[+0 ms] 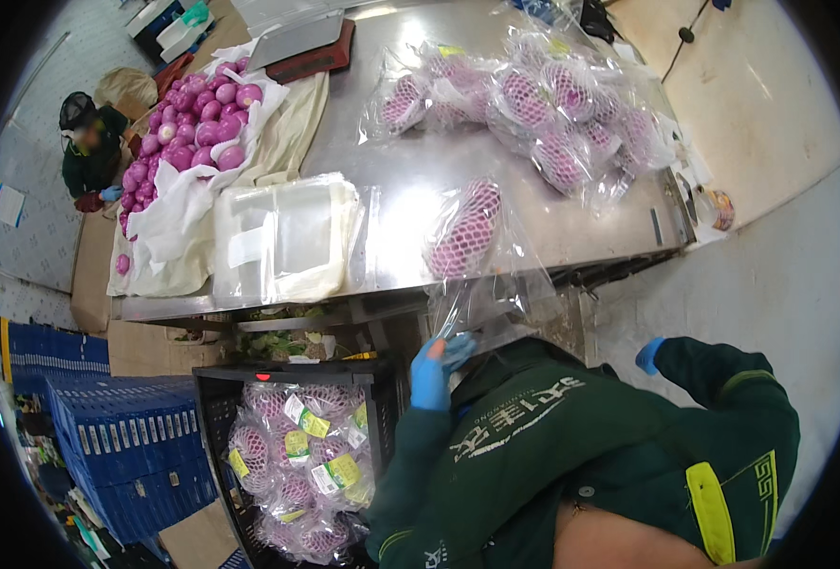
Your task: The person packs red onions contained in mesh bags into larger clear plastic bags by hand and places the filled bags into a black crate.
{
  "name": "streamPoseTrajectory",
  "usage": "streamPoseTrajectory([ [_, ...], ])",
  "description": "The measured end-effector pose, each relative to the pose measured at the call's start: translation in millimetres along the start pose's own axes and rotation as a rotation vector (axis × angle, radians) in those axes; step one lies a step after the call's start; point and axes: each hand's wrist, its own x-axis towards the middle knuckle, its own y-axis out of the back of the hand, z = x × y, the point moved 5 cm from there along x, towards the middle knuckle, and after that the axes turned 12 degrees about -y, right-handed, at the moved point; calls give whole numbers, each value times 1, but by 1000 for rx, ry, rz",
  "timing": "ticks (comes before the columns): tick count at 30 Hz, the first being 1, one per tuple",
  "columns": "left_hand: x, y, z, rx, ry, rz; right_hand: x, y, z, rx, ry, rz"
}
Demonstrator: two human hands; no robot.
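My left hand, in a blue glove, is closed around the gathered open end of a clear plastic bag. Inside that bag, purple onions in a white foam mesh sleeve rest on the steel table near its front edge. Out to my right side is my right hand, also gloved in blue. It is mostly hidden by the sleeve and apart from the table; its fingers cannot be made out. Left of the bag lies a stack of flat clear plastic bags.
Bagged onions are heaped at the table's back right. Loose peeled onions lie on white cloth at left, near a scale. Below stands a black crate of labelled bags, beside blue crates. A co-worker is at far left.
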Motion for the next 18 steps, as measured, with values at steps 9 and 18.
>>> streamPoseTrajectory([
  [9, 42, -10, 60, 1671, -1006, -161, 152, 334, -220, -208, 478, 617],
  [18, 98, 0, 75, 754, -466, 357, 249, 323, -155, 1203, -312, -222],
])
